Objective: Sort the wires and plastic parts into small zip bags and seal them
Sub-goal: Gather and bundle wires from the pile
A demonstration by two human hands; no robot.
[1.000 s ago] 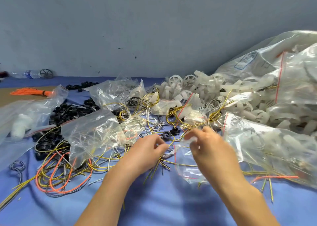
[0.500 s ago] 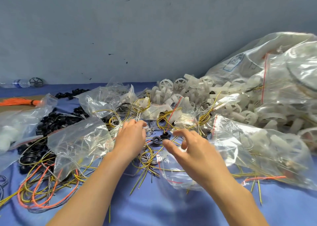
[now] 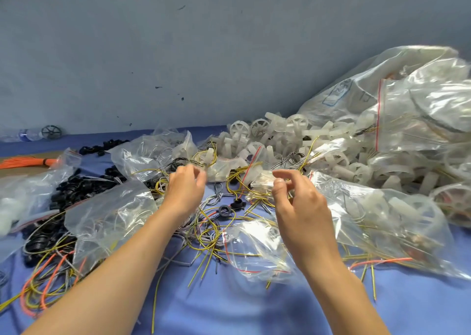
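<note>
Loose yellow wires [image 3: 211,235] lie tangled on the blue cloth [image 3: 229,309] between my arms. My left hand [image 3: 184,189] hovers over yellow wire coils, its fingers curled and blurred, with nothing seen in them. My right hand [image 3: 298,207] hangs above the tangle, thumb and fingers loosely apart and holding nothing. Just beyond its fingertips lies a small filled zip bag [image 3: 262,182]. Under its wrist lies a small red-striped zip bag [image 3: 254,253] with white parts inside. A dark plastic ring [image 3: 224,210] sits between the hands. White plastic wheels [image 3: 257,128] are heaped behind.
A crumpled clear bag [image 3: 109,215] lies left of my left arm, next to a pile of black plastic parts [image 3: 76,189] and orange wires [image 3: 38,291]. Large filled bags [image 3: 420,110] rise at the right. An orange bundle [image 3: 23,161] and a bottle [image 3: 28,134] sit far left by the wall.
Both hands have moved away from me over the tangle. My right hand has let go of the small bag it handled a second ago, which now lies under its wrist.
</note>
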